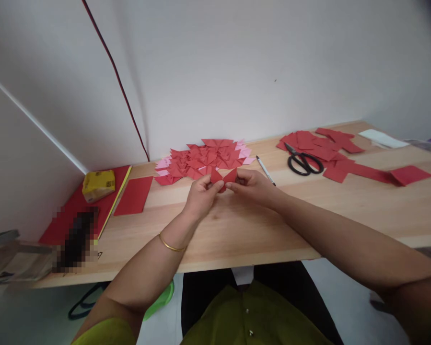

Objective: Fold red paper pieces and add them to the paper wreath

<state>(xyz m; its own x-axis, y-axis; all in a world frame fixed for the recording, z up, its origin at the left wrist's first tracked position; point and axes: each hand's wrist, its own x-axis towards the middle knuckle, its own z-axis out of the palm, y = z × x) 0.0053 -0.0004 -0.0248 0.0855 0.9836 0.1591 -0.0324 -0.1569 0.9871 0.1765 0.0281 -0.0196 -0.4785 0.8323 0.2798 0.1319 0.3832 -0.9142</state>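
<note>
Between both hands, just above the table, is a small folded piece of red paper [218,176] with two pointed flaps standing up. My left hand [202,192] pinches its left side, thumb in front and fingers behind. On the opposite side my right hand [253,184] grips it in the same way, the two thumb tips close together at the lower middle. Right behind the hands lies a heap of folded red and pink paper pieces [208,157]. A pen [265,170] rests on the wood beside that heap, to the right.
Black-handled scissors [303,160] lie on loose red paper pieces [319,146] at the right. A white slip [382,138] is farther right. On the left are a red sheet [133,195], a yellow packet [99,186] and a blurred dark object [76,239]. A wall [215,72] backs the table [218,239].
</note>
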